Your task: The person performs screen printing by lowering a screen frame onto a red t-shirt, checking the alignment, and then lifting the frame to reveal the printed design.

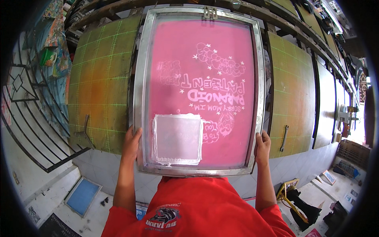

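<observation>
My left hand point(132, 143) and my right hand point(262, 144) grip the two long sides of a screen printing frame point(141, 83), close to its near corners. The silver metal rim surrounds a pink mesh point(173, 43) that bears pale lettering, stars and drawings. A pale rectangular patch point(177, 138) with rough white edges covers the near left part of the mesh. Two small metal clips point(210, 13) sit at the far edge of the frame. My fingers wrap around the rim, and their tips are partly hidden behind it. The frame hides whatever lies beneath it.
Green-and-orange boards with bright grid lines flank the frame, a left board point(100, 71) and a right board point(292, 75). A metal tool point(85, 128) lies on the left one, a wrench point(283, 138) on the right. Black metal bars point(29, 132) stand at left; a blue screen point(83, 196) rests below.
</observation>
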Motion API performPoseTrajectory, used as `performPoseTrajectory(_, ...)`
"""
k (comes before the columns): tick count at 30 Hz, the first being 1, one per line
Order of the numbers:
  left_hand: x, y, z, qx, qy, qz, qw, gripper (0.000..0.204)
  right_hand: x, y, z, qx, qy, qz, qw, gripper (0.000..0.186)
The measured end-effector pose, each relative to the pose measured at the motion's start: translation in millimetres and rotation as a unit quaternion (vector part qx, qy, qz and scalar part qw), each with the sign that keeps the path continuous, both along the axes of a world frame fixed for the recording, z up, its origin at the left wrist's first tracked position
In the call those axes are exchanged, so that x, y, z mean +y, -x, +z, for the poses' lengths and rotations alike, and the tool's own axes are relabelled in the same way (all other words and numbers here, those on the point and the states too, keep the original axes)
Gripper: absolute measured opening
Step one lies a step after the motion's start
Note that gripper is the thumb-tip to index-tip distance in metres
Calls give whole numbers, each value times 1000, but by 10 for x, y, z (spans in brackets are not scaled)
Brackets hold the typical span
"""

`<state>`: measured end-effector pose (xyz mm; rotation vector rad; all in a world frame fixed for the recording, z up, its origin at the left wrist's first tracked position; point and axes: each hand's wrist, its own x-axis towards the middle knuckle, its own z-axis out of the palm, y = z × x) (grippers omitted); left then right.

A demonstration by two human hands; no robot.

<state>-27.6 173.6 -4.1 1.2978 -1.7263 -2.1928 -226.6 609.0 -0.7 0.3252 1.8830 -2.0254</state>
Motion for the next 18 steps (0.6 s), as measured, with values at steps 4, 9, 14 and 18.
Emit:
performPoseTrajectory(4,14,20,16,-20,33,5,999,43,58,8,-21,8,-27,24,999,22)
performPoseTrajectory(9,-1,14,-56,-25,41,11,999,41,33,17,20,7,-59,24,998,23)
performPoseTrajectory(14,5,32,-19,-18,15,11,1000,40,74,14,-62,15,-22,24,999,22)
performPoseTrajectory(18,-2,36,7,-8,5,10,1000,39,54,12,-41,16,0,21,1000,23)
